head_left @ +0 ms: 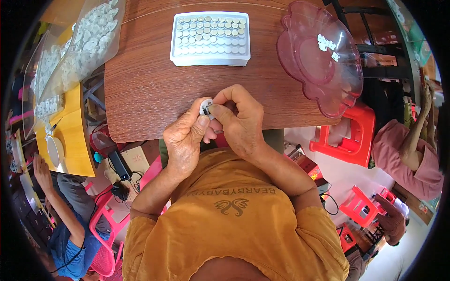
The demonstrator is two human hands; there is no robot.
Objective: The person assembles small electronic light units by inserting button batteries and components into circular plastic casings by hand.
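Note:
Over the near edge of the brown table, my left hand [183,132] pinches a small round white plastic piece [203,109] with a dark part at its middle. My right hand [240,119] closes on the same piece from the other side, its thumb pressed against the dark part. Whether the right fingers hold a separate small part is hidden. Beyond the hands stands a white tray [209,60] with rows of small round silvery pieces in its pockets; the pockets nearest me look white. To the right, a purplish clear scalloped dish [315,70] holds a few small white pieces [326,43].
At the left, clear trays [89,47] heaped with white plastic parts and a white bowl [55,151] sit on a yellow table [75,136]. A red stool [349,136] stands by the table's right corner. Other people sit at both sides; a blue sleeve [70,243] shows at left.

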